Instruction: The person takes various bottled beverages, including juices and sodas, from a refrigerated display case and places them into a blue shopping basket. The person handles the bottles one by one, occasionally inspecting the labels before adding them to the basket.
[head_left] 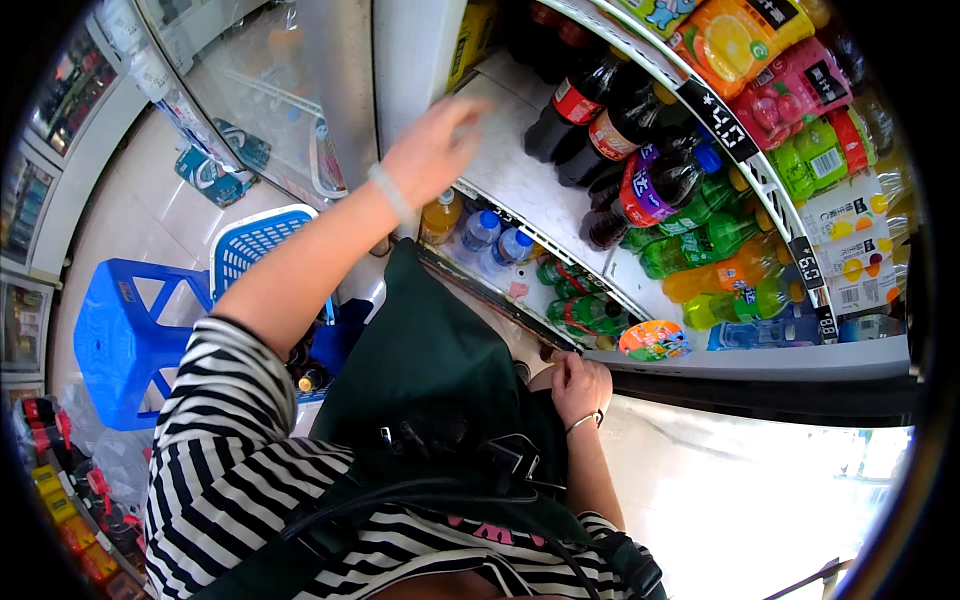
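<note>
My left hand (435,150) reaches over the edge of an open drinks cooler's white shelf (505,125). Its fingers are slightly blurred and look apart, with nothing visible in them. Right of it on that shelf stand dark cola bottles (575,105) with red labels and a dark bottle with a purple label (645,190). My right hand (582,390) is low by the cooler's front edge, its fingers curled in; what they hold, if anything, is hidden. Green soda bottles (690,240) and an orange soda bottle (720,272) lie farther right on the shelf.
A lower shelf holds water bottles (481,230) and more green bottles (590,315). The cooler's glass door (250,80) stands open at left. A blue stool (140,335) and a blue-and-white basket (250,240) are beside me. Juice bottles (745,40) fill the upper shelf.
</note>
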